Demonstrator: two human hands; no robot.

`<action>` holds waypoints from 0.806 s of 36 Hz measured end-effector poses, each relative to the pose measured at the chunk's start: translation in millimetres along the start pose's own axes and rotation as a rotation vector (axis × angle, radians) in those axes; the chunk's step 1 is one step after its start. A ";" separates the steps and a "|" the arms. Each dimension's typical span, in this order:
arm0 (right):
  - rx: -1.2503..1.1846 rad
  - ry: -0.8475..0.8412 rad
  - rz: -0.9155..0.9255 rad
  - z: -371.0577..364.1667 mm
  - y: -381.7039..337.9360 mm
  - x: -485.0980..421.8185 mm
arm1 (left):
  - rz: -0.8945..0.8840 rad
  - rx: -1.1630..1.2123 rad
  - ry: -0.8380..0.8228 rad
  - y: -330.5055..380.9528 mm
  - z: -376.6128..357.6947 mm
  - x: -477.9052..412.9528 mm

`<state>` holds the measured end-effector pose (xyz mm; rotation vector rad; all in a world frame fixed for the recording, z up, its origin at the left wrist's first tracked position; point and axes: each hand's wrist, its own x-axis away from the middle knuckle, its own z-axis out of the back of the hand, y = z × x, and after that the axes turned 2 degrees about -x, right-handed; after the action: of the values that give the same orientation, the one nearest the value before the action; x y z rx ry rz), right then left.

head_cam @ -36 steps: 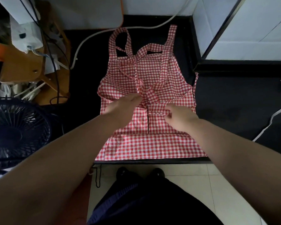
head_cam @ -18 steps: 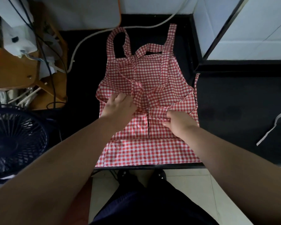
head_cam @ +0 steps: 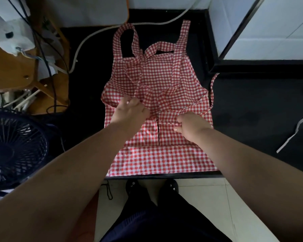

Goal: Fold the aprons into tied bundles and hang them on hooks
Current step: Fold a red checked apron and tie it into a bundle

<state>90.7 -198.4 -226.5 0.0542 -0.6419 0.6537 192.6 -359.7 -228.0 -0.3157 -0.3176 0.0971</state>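
Since a second ago, the left hand [head_cam: 129, 115] has drawn away from the right hand [head_cam: 191, 127] and now pinches a strap [head_cam: 140, 75] that runs down from the bib. The right hand pinches the waist tie [head_cam: 166, 117] at mid-cloth. The red checked apron [head_cam: 164, 79] lies flat on the black worktop [head_cam: 252, 110], bib farthest from the person. It looks thin, light and limp; it is best taken by its side edges, and the ties near their ends.

You had nothing you could read in front of you: no lettering, label, brand, number or sign could be made out on anything in view.
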 end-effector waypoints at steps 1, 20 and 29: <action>0.004 0.004 -0.005 -0.8 -0.6 0.0 | 0.015 0.009 0.017 -1.4 -0.8 1.1; -0.210 0.201 -0.371 0.7 43.9 7.0 | 0.689 0.188 -0.319 -34.2 -51.0 89.3; -0.328 0.226 -0.430 19.6 58.2 13.6 | 0.732 0.480 -0.129 -31.0 -21.9 71.9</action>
<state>54.5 -149.2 -211.5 -0.1808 -0.4905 0.1318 269.0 -385.1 -216.9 0.0666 -0.2836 0.9033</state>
